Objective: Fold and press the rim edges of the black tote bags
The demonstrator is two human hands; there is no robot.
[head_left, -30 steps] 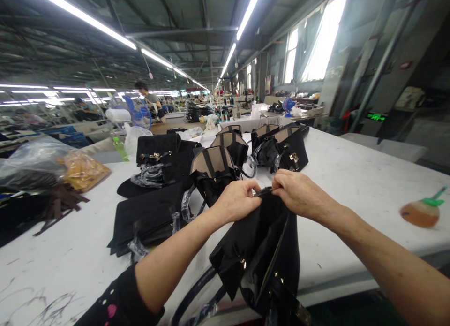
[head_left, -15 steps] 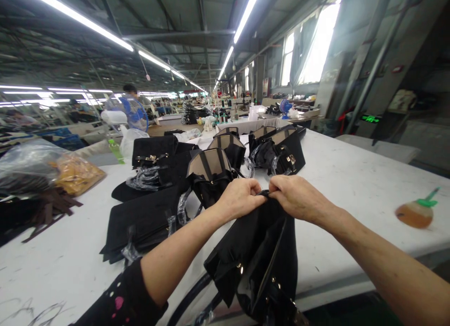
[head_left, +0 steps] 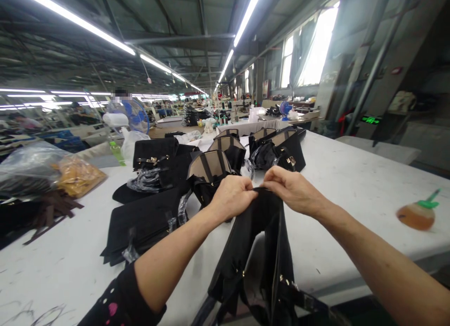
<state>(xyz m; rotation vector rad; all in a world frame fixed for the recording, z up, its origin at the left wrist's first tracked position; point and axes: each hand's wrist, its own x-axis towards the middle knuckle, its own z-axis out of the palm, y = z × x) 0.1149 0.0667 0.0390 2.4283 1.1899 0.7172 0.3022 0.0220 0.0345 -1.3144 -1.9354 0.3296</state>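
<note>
Two hands, left (head_left: 232, 196) and right (head_left: 290, 189), one orange bottle (head_left: 416, 215), one blue fan (head_left: 135, 115).

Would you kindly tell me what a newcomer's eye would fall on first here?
Both hands, left hand and right hand, pinch the top edge of a black bag at the near edge of the white table. Beyond them stand more black-and-tan bags; an orange bottle lies far right.

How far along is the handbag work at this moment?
Looks done: several black and tan handbags stand grouped on the white table. In hand: left hand and right hand pinch the top edge of a black fabric handbag. Possibly left: flat black bags lying at left.
</note>
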